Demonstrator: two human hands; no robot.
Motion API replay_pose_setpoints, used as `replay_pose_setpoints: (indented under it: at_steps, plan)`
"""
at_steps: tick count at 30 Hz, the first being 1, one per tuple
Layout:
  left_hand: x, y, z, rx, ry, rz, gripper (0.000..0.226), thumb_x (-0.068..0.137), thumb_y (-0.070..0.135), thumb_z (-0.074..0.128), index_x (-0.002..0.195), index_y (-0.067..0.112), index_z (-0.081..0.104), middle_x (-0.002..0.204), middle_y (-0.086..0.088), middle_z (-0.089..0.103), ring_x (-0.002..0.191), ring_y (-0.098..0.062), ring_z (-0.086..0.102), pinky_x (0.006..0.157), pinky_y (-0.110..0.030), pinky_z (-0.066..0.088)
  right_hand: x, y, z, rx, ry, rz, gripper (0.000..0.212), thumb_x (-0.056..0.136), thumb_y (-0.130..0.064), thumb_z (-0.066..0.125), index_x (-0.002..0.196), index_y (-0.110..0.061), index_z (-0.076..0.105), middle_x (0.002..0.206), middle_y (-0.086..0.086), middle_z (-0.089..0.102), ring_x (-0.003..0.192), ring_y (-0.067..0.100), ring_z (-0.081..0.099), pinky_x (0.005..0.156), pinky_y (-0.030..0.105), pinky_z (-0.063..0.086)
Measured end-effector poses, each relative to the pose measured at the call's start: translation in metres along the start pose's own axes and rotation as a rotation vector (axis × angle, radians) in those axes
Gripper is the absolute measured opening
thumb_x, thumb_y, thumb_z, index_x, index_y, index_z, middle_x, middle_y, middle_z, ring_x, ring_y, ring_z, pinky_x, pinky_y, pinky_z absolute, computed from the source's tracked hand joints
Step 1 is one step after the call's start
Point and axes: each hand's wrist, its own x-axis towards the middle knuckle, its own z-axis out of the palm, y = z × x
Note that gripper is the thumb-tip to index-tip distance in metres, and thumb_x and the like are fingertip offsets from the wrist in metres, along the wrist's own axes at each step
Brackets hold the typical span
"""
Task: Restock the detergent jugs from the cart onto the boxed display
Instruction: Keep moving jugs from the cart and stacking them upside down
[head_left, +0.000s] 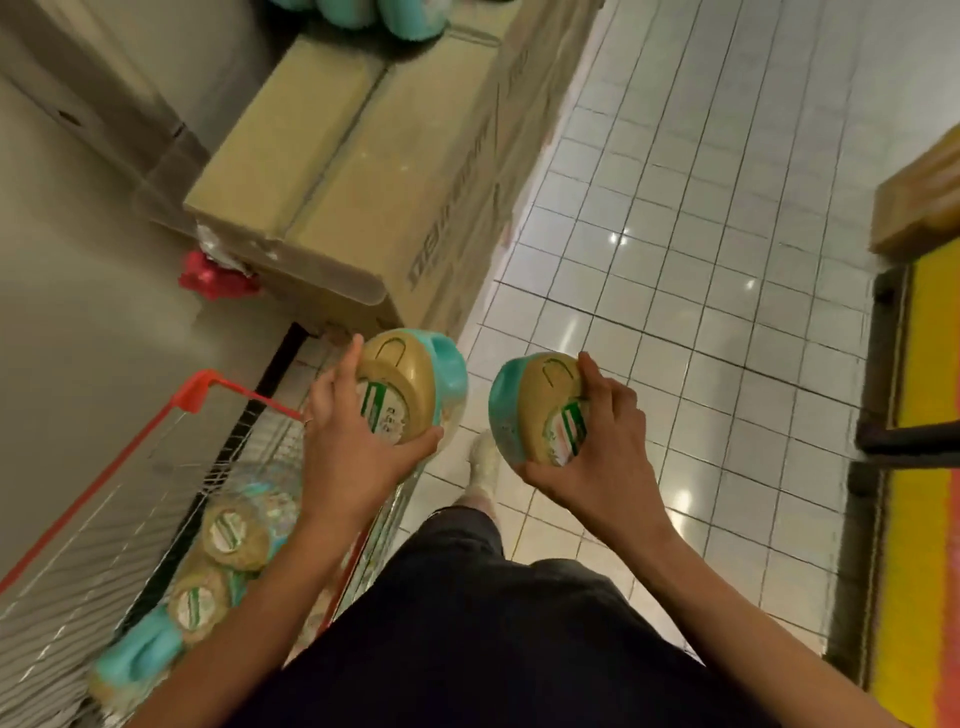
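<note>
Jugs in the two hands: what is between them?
In the head view, only bare tiled floor lies between the left jug and the right jug; the person's shoe shows just below the gap.

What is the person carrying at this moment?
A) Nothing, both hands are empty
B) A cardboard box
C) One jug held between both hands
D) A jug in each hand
D: the left hand grips a detergent jug and the right hand grips a second jug, the two held apart from each other.
</note>
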Motion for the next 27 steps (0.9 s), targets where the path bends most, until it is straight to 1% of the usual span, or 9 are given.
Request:
replay_pose_setpoints:
  at_steps: [2, 5, 8, 10, 15, 19, 21, 24, 27]
  plan:
    - [0.031, 0.016, 0.012, -0.013, -0.041, 0.023, 0.128, 0.053, 0.074, 0.082, 0.158, 0.064, 0.008, 0.148, 0.02, 0.028, 0.138, -0.024, 0.043, 0.104, -0.047, 0.045, 0.027, 0.003, -0.009, -0.007, 0.022, 0.027, 0.132, 0.065, -0.06, 0.089, 0.165, -0.043, 0.005, 0.148, -0.009, 0.029, 0.133, 0.015, 0.034, 0.093, 0.037, 0.05]
    - [0.081, 0.041, 0.027, -0.012, -0.109, 0.054, 0.126, 0.051, 0.079, 0.076, 0.156, 0.066, 0.007, 0.147, 0.02, 0.028, 0.135, -0.026, 0.045, 0.104, -0.053, 0.049, 0.072, 0.002, -0.024, -0.004, 0.057, 0.072, 0.133, 0.065, -0.058, 0.091, 0.165, -0.043, 0.005, 0.149, -0.009, 0.028, 0.135, 0.016, 0.035, 0.094, 0.038, 0.05]
    - [0.131, 0.068, 0.037, -0.009, -0.167, 0.101, 0.125, 0.051, 0.08, 0.075, 0.155, 0.067, 0.007, 0.145, 0.016, 0.031, 0.128, -0.017, 0.042, 0.099, -0.047, 0.047, 0.117, -0.002, -0.04, -0.019, 0.089, 0.112, 0.133, 0.065, -0.054, 0.093, 0.166, -0.039, 0.007, 0.147, -0.009, 0.029, 0.135, 0.015, 0.034, 0.096, 0.034, 0.047]
    - [0.161, 0.086, 0.04, -0.005, -0.192, 0.133, 0.124, 0.051, 0.079, 0.075, 0.155, 0.067, 0.009, 0.144, 0.014, 0.033, 0.123, -0.011, 0.039, 0.096, -0.043, 0.046, 0.144, -0.004, -0.051, -0.018, 0.115, 0.141, 0.134, 0.065, -0.052, 0.093, 0.166, -0.038, 0.007, 0.147, -0.009, 0.028, 0.135, 0.016, 0.033, 0.096, 0.035, 0.048]
    - [0.235, 0.128, 0.046, 0.019, -0.236, 0.209, 0.126, 0.053, 0.074, 0.08, 0.157, 0.062, 0.01, 0.144, 0.012, 0.034, 0.122, -0.01, 0.04, 0.102, -0.052, 0.051, 0.212, -0.013, -0.076, -0.016, 0.138, 0.183, 0.136, 0.063, -0.051, 0.093, 0.166, -0.038, 0.006, 0.146, -0.008, 0.03, 0.136, 0.018, 0.035, 0.097, 0.036, 0.048]
    - [0.289, 0.157, 0.051, 0.014, -0.203, 0.231, 0.126, 0.052, 0.076, 0.078, 0.158, 0.061, 0.012, 0.143, 0.013, 0.035, 0.127, -0.017, 0.046, 0.102, -0.055, 0.052, 0.267, -0.015, -0.091, 0.001, 0.143, 0.164, 0.136, 0.062, -0.051, 0.093, 0.166, -0.039, 0.006, 0.146, -0.009, 0.03, 0.136, 0.019, 0.035, 0.097, 0.036, 0.047]
    - [0.316, 0.171, 0.057, 0.009, -0.175, 0.233, 0.126, 0.053, 0.073, 0.081, 0.158, 0.06, 0.013, 0.143, 0.013, 0.035, 0.128, -0.018, 0.046, 0.103, -0.056, 0.052, 0.299, -0.016, -0.098, 0.008, 0.123, 0.146, 0.136, 0.063, -0.052, 0.093, 0.167, -0.039, 0.006, 0.148, -0.007, 0.031, 0.137, 0.019, 0.035, 0.099, 0.035, 0.045]
    - [0.355, 0.192, 0.064, 0.029, -0.127, 0.234, 0.125, 0.058, 0.064, 0.087, 0.159, 0.057, 0.014, 0.148, 0.012, 0.033, 0.13, -0.019, 0.047, 0.103, -0.057, 0.052, 0.348, -0.017, -0.108, 0.028, 0.085, 0.092, 0.135, 0.063, -0.053, 0.092, 0.166, -0.04, 0.006, 0.148, -0.006, 0.031, 0.138, 0.017, 0.033, 0.096, 0.033, 0.04]
    - [0.397, 0.214, 0.069, 0.052, -0.061, 0.215, 0.124, 0.059, 0.065, 0.087, 0.158, 0.057, 0.012, 0.153, 0.008, 0.032, 0.132, -0.022, 0.047, 0.103, -0.057, 0.051, 0.4, -0.019, -0.121, 0.037, 0.037, 0.031, 0.134, 0.063, -0.055, 0.091, 0.166, -0.04, 0.007, 0.147, -0.008, 0.03, 0.138, 0.016, 0.033, 0.097, 0.031, 0.038]
